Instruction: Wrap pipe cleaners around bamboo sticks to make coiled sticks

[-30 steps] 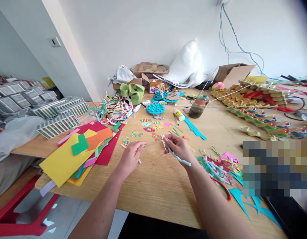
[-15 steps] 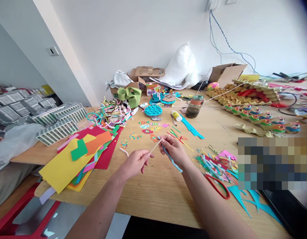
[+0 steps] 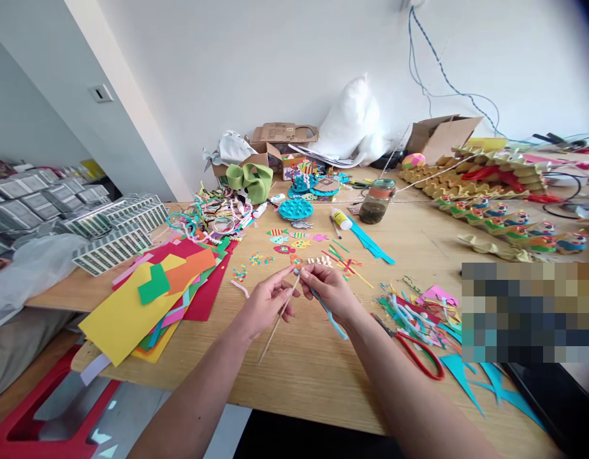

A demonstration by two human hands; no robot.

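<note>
A thin wooden skewer [image 3: 269,341] slants down and left between my hands. My left hand [image 3: 263,306] is closed around the skewer near its upper part, thumb on it and index finger reaching toward the tip. At the top end, the fingertips of my right hand [image 3: 330,290] pinch together. They hold a light blue pipe cleaner [image 3: 331,317] against the skewer, and its loose tail hangs below the palm. The exact contact at the tip is partly hidden by fingers. Just beyond my hands lie several decorated paper fish [image 3: 300,244] and small white pieces [image 3: 320,261].
Coloured paper sheets [image 3: 117,306] are stacked at the left. Red-handled scissors [image 3: 421,357] and paper scraps [image 3: 419,315] lie at the right. Farther back stand a glue bottle [image 3: 341,218], a glass jar [image 3: 377,203], a blue dome [image 3: 295,208] and egg cartons [image 3: 486,182].
My left hand has shifted up and right, closer to my right hand. The skewer has swung to a steeper slant, its lower end now showing below my left hand.
</note>
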